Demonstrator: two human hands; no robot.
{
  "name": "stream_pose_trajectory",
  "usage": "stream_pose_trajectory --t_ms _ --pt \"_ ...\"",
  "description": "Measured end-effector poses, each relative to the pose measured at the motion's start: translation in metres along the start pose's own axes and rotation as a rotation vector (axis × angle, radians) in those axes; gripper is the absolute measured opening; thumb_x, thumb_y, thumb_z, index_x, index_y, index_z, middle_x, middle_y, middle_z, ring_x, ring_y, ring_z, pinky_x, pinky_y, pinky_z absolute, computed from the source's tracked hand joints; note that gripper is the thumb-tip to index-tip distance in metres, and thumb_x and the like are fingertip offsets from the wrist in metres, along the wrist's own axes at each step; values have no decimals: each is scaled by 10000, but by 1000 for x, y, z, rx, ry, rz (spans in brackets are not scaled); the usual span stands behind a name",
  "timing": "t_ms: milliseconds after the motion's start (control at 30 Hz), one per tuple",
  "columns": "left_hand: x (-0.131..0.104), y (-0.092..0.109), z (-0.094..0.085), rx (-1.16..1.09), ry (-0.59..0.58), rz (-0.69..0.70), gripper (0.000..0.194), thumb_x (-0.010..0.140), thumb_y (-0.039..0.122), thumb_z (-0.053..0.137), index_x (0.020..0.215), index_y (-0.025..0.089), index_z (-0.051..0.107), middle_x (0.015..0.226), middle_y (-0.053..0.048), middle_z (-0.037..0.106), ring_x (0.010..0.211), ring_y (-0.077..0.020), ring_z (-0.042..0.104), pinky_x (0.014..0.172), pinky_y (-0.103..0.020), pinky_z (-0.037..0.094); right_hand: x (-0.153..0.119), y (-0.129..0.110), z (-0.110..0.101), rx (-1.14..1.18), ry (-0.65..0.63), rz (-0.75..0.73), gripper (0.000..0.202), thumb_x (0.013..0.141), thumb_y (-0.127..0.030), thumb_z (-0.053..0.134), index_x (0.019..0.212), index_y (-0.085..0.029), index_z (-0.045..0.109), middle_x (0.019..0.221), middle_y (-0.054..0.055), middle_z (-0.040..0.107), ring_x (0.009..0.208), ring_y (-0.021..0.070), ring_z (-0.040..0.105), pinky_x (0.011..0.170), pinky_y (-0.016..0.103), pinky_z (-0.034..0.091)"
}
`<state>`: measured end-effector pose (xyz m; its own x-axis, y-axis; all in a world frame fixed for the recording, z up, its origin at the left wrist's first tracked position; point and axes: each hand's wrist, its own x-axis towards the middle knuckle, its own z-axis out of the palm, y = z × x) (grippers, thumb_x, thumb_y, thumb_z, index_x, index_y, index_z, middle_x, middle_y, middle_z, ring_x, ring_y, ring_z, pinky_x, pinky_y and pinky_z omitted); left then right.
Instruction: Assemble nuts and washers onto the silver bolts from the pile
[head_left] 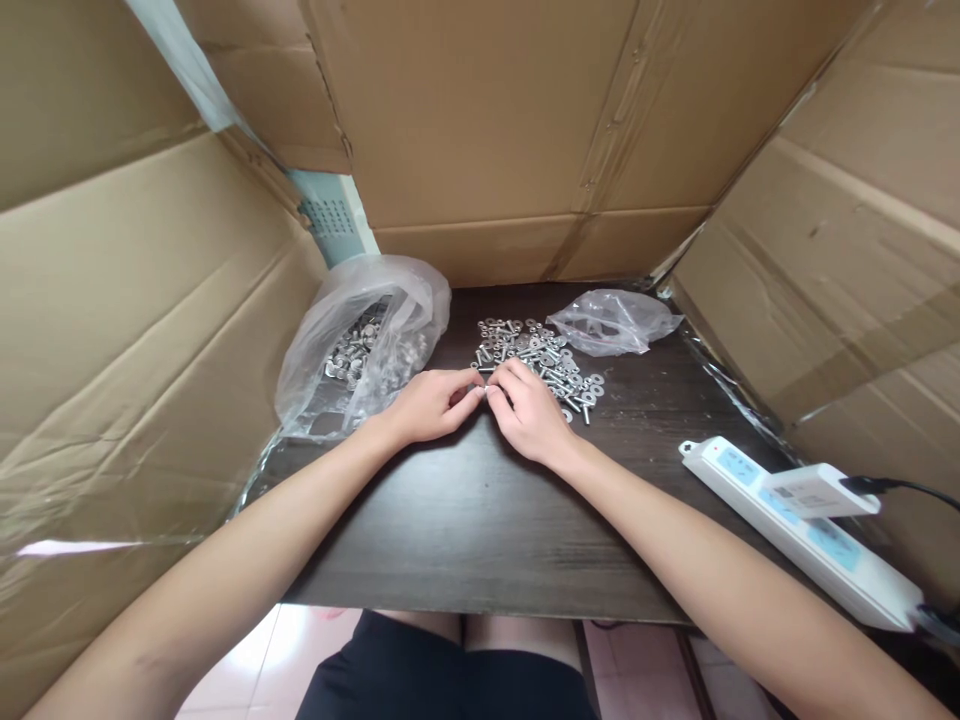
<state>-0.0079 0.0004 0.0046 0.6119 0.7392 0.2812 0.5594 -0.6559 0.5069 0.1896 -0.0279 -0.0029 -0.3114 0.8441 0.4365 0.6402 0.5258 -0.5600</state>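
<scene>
My left hand [433, 403] and my right hand [531, 410] meet over the dark table [465, 520], fingertips pinched together on a small metal bolt [484, 388]. Just behind my right hand lies a loose pile of bolts, nuts and washers [541, 358]. To the left of my left hand an open clear plastic bag of bolts [367, 345] slumps on the table. Whether both hands grip the same piece is hard to tell.
A crumpled empty plastic bag [611, 322] lies at the back right. A white power strip [802, 530] with a white plug adapter [817, 490] lies along the right edge. Cardboard walls [510, 130] enclose the table on three sides.
</scene>
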Motion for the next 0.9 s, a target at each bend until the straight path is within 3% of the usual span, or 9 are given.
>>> stream_pose_trajectory --t_ms 333,733,900 --pt "0 -1 0 -3 7 11 266 1002 372 487 963 178 665 608 27 555 548 -132 493 599 -255 337 -2 -2 -1 7 7 4 92 970 -227 474 912 -228 546 961 66 608 853 232 582 793 391 464" --pt "0 0 0 -4 -1 2 267 998 366 495 980 177 682 624 22 571 569 -134 509 613 -254 347 -1 0 -1 10 0 14 185 1003 -257 434 862 -226 548 971 76 605 893 239 588 831 405 469" --pt "0 -1 0 -8 -1 -1 277 1002 377 489 982 177 679 619 20 571 563 -138 507 605 -255 342 -1 0 -1 15 3 12 126 982 -241 464 906 -224 563 980 72 610 863 229 583 794 390 470"
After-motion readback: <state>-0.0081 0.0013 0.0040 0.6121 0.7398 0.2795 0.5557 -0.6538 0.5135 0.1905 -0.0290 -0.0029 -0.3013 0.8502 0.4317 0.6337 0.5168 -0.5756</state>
